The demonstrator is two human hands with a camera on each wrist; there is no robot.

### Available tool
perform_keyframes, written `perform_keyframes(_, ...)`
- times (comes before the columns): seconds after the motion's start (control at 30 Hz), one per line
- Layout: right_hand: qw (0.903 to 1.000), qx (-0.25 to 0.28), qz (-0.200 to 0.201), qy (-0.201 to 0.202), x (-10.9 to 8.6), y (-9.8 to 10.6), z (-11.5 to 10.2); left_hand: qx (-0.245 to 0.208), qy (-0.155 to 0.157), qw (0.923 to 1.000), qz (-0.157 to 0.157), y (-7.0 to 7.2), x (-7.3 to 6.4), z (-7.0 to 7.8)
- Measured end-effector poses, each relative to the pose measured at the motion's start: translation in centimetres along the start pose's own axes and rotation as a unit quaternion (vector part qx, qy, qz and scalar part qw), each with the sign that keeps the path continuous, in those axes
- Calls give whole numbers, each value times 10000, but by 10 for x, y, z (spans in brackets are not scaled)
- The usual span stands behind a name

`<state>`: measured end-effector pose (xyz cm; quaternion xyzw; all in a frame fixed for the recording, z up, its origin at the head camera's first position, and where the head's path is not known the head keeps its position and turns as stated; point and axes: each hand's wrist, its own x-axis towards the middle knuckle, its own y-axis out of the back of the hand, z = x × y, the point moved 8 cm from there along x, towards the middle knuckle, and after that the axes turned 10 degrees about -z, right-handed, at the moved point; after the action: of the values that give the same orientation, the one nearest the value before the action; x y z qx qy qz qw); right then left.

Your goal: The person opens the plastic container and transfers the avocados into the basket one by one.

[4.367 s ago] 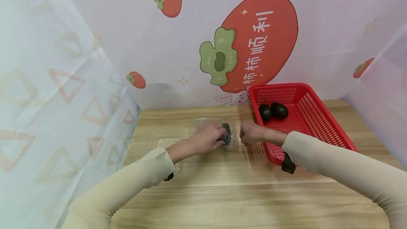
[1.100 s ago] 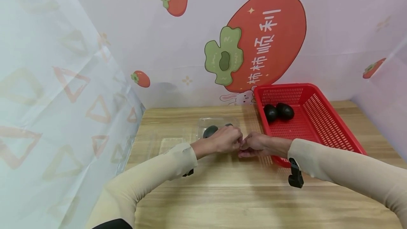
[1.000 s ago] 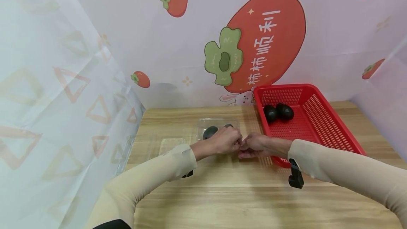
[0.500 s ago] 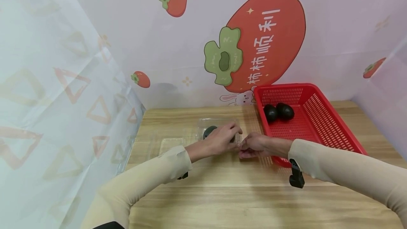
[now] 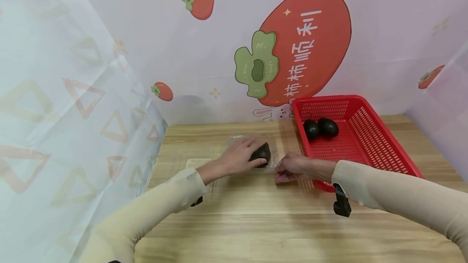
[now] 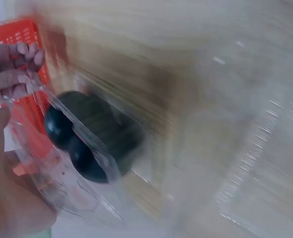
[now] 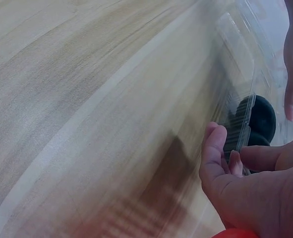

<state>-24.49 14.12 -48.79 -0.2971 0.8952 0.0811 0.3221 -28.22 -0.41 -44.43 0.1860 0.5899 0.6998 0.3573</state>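
A clear plastic box stands on the table with two smooth, dark oval fruits, like avocados, inside. My right hand pinches the box's right front edge between thumb and fingers; the right wrist view shows the thumb and fingertips at its rim. Over the box lies my left hand, its fingers spread and extended above one fruit. Whether they touch it cannot be told. The left wrist view is blurred, with the left hand at its lower left.
A red perforated basket stands to the right, holding two more dark fruits. A clear plastic piece, perhaps a lid, lies left of the box. Printed wall sheets border the table's back and sides.
My left hand was beside my right hand at the box's right edge and has moved left, back over the fruits. My right hand keeps its place at the edge.
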Motion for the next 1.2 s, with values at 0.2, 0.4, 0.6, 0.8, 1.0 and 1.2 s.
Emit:
perform_keyframes(0.2,10000,14,7,-25,-2,-1,0,-15,197,9998,-89,3,-9,-15)
perform_keyframes(0.4,10000,86,47,-9,-3,-2,1,-196,179,9996,-34,9,-15,-28)
perform_keyframes(0.6,9999,66,119,6,-4,-1,0,-411,78,9991,94,14,-17,-38)
perform_keyframes(0.8,9998,-34,203,-4,-4,1,-1,-684,-153,9975,36,18,-18,-43)
perform_keyframes(1.0,9974,-537,424,230,-3,4,-5,-952,-316,9948,-160,18,-17,-47)
perform_keyframes(1.2,9487,-2783,1191,915,-6,5,-22,-1444,-368,9888,-119,24,-16,-51)
